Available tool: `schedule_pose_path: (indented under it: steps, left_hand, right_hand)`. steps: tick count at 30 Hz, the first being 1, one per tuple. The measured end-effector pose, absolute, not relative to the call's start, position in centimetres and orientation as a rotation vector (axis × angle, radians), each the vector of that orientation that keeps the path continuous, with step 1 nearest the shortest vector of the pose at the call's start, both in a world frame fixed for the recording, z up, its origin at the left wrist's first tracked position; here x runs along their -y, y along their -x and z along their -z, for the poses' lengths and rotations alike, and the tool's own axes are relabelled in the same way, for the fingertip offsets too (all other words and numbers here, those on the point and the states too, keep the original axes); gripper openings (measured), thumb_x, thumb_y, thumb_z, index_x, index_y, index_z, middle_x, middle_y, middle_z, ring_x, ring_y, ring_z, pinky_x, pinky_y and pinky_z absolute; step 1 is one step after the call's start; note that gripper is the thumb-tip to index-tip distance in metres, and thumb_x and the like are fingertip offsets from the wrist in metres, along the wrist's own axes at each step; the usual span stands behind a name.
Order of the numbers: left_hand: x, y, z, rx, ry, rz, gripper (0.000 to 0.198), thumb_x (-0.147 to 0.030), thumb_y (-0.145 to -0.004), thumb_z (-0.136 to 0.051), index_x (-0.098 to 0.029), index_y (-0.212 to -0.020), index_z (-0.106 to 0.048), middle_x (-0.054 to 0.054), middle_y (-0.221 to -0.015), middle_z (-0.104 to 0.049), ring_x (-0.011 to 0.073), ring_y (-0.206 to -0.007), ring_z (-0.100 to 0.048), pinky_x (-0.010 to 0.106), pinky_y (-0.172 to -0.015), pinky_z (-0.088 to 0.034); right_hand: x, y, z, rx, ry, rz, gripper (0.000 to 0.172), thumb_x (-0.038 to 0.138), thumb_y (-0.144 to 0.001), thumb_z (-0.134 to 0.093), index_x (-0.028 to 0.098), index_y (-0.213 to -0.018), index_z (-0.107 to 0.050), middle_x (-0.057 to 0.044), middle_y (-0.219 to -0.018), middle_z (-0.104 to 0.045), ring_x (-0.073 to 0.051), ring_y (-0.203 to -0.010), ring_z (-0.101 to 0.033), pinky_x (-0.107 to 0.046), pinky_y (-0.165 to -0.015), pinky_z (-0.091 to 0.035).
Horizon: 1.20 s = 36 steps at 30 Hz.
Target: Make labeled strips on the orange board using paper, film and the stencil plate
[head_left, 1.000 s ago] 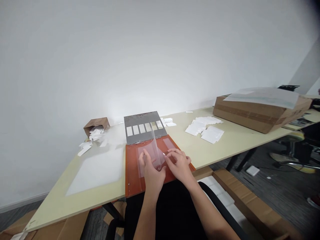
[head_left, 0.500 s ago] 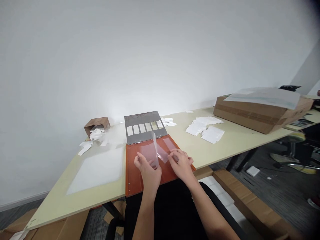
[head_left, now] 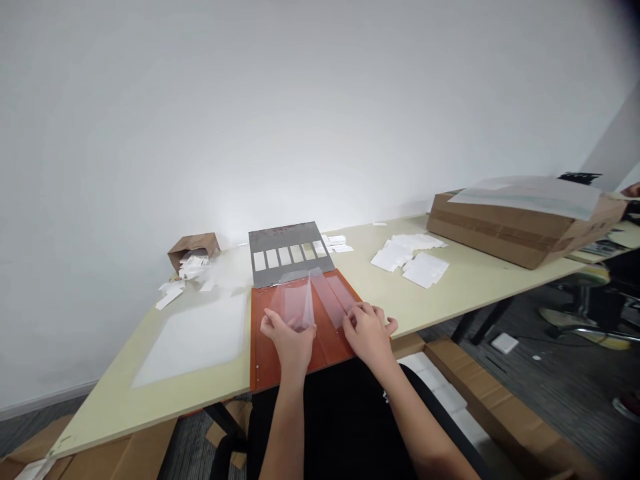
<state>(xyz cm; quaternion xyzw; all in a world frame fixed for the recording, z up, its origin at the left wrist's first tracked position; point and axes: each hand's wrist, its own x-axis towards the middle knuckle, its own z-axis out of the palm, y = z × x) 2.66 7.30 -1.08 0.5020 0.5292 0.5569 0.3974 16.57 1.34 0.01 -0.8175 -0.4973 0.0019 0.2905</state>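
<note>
My left hand [head_left: 289, 340] pinches some thin clear plastic sheets [head_left: 299, 301], which stand partly raised and fanned above the orange board [head_left: 267, 363]. Low on the same board, my right hand [head_left: 369, 333] has its fingers curled at the lower end of a clear plastic strip [head_left: 327, 299]. That strip lies slanted across the board, and whether the fingertips grip it or only press on it is hard to see. Hinged to the board's far edge is a grey metal plate [head_left: 285, 233] with a row of several rectangular cut-outs, lying opened back.
White paper pieces [head_left: 425, 268] lie on the table [head_left: 380, 300] to the right, before a large cardboard box [head_left: 485, 230]. At left, a small box [head_left: 205, 243] spills white slips beside a translucent sheet [head_left: 195, 343]. An open carton [head_left: 490, 393] stands below, right.
The clear strip has come down onto the board at right. My right hand has shifted slightly right and lower; my left hand has moved a little left with the remaining sheets.
</note>
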Motion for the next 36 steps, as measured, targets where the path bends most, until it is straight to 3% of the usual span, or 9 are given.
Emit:
schedule_pose_path:
  steps: [8,12,16,23,31,36]
  left_hand:
    - [-7.3,-2.5,0.9,-1.329,-1.281,-1.443,0.118,-0.016,-0.065,-0.081,-0.019,-0.156,-0.006,0.022,-0.150,-0.012,0.0209,-0.104,-0.069,0.030,-0.088,-0.058]
    - [-6.9,-2.4,0.6,-1.301,-1.295,-1.444,0.110,-0.026,-0.071,-0.078,-0.020,-0.156,-0.009,0.020,-0.151,-0.013,0.0217,-0.108,-0.068,0.033,-0.095,-0.056]
    - [-6.7,-2.2,0.6,-1.248,-1.300,-1.475,0.095,-0.036,-0.081,-0.068,-0.025,-0.156,-0.011,0.017,-0.151,-0.016,0.0219,-0.110,-0.066,0.035,-0.088,-0.059]
    - [-6.5,-2.0,0.5,-1.181,-1.280,-1.517,0.089,-0.041,-0.086,-0.061,-0.023,-0.157,-0.011,0.017,-0.150,-0.017,0.0176,-0.100,-0.066,0.030,-0.078,-0.062]
    - [-6.3,-1.8,0.1,-1.177,-1.257,-1.526,0.087,-0.041,-0.086,-0.062,-0.026,-0.157,-0.013,0.016,-0.150,-0.020,0.0193,-0.103,-0.065,0.031,-0.075,-0.062]
    - [-6.0,-1.8,-0.4,-1.145,-1.211,-1.531,0.085,-0.036,-0.085,-0.064,-0.028,-0.156,-0.019,0.015,-0.151,-0.022,0.0161,-0.095,-0.066,0.031,-0.074,-0.062]
  right_hand:
    - [-0.9,-16.1,0.3,1.351,2.314,0.157,0.021,0.023,-0.087,-0.050,0.019,-0.096,-0.068,-0.015,-0.122,-0.061,-0.033,-0.115,-0.046,-0.058,-0.095,-0.027]
    - [-0.8,-16.0,0.1,1.460,2.232,0.162,0.028,0.021,-0.088,-0.048,0.026,-0.109,-0.067,-0.011,-0.133,-0.057,-0.032,-0.122,-0.042,-0.056,-0.096,-0.027]
    - [-0.8,-15.9,0.0,1.561,2.205,0.125,0.028,0.034,-0.096,-0.045,0.033,-0.098,-0.073,-0.004,-0.139,-0.055,-0.033,-0.126,-0.040,-0.061,-0.098,-0.024]
    - [-1.1,-15.8,0.5,1.583,2.205,0.161,0.036,0.051,-0.098,-0.043,0.033,-0.107,-0.072,-0.009,-0.133,-0.058,-0.035,-0.123,-0.041,-0.065,-0.099,-0.024]
    - [-1.1,-15.9,0.6,1.574,2.183,0.185,0.035,0.050,-0.098,-0.044,0.032,-0.109,-0.071,-0.009,-0.136,-0.055,-0.036,-0.126,-0.040,-0.065,-0.099,-0.025]
    - [-0.7,-15.6,0.0,1.552,2.080,0.139,0.028,0.045,-0.096,-0.050,0.031,-0.113,-0.068,-0.008,-0.135,-0.058,-0.033,-0.124,-0.044,-0.062,-0.100,-0.025]
